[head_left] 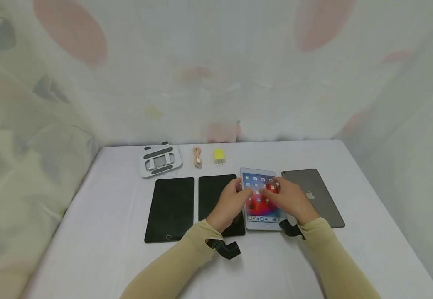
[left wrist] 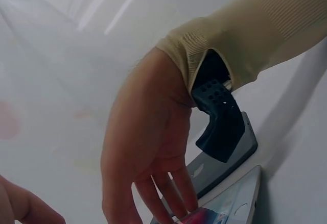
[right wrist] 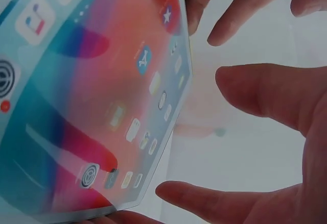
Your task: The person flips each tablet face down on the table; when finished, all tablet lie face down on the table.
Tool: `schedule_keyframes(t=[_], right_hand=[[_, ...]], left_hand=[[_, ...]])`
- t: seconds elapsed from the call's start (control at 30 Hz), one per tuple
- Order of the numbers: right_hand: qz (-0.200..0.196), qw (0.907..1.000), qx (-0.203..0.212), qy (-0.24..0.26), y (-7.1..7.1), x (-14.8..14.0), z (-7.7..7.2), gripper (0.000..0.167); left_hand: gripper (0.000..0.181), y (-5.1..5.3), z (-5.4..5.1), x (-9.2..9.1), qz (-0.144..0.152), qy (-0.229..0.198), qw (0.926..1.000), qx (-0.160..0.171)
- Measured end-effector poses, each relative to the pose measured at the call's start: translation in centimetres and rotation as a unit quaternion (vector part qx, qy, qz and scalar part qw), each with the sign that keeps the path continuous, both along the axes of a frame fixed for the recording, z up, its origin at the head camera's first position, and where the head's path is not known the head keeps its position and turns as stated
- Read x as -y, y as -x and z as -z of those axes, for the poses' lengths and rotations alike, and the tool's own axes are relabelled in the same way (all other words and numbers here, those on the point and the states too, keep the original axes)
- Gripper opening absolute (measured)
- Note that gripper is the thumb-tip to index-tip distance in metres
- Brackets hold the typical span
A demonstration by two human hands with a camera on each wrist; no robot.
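- Between both hands on the white-covered table (head_left: 115, 232): lit tablet (head_left: 259, 209), icons showing; cannot tell whether resting flat or slightly raised.
- Left hand (head_left: 227, 204): thumb over the screen, fingers at the left edge, spread loosely rather than clamped.
- Right hand (head_left: 293, 200): seemingly on the screen in the head view; in the right wrist view, thumb and forefinger well apart and clear of the glass, other fingers at the right edge.
- Only in the head view: left black tablet (head_left: 169, 209) with round button; right black tablet (head_left: 210, 192), partly hidden by the left hand; pale stand (head_left: 168, 158); coiled pinkish cable (head_left: 198, 158); yellow plug (head_left: 219, 155), prongs bared.
- Clearest in the left wrist view: black wrist device (left wrist: 225, 127) below the right sleeve (left wrist: 245, 35).
- On the back of the grey tablet (head_left: 323, 201): Apple logo (head_left: 310, 194).
- Up close in the right wrist view: music-note icon (right wrist: 34, 20), star icon (right wrist: 167, 14), App Store icon (right wrist: 143, 59); captions too blurred to read.
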State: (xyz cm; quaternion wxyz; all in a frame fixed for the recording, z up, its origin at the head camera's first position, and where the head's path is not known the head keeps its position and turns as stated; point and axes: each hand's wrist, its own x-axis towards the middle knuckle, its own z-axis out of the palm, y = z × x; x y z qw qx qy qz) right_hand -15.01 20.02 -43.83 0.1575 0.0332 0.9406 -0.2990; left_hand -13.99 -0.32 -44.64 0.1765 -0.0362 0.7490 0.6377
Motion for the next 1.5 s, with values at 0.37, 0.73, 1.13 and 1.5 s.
schedule_keyframes(t=[0.37,0.73,1.13,1.5], right_hand=[[-0.018,0.9995,-0.003,0.027,-0.1,0.3,-0.2,0.08],[-0.033,0.9981,0.007,0.051,-0.1,1.0,0.2,0.088],[-0.042,0.9944,0.019,0.094,0.0,1.4,0.5,0.09],[-0.045,0.9889,0.023,0.139,-0.2,1.8,0.4,0.087]], left_hand=[[0.074,0.4,-0.8,0.9,0.013,-0.002,0.9999,0.004],[0.063,0.0,-2.1,1.4,0.029,-0.009,0.9991,-0.029],[0.072,-0.4,-3.1,1.9,0.033,-0.004,0.9981,-0.052],[0.072,-0.7,-3.7,1.8,0.022,-0.025,0.9975,-0.063]])
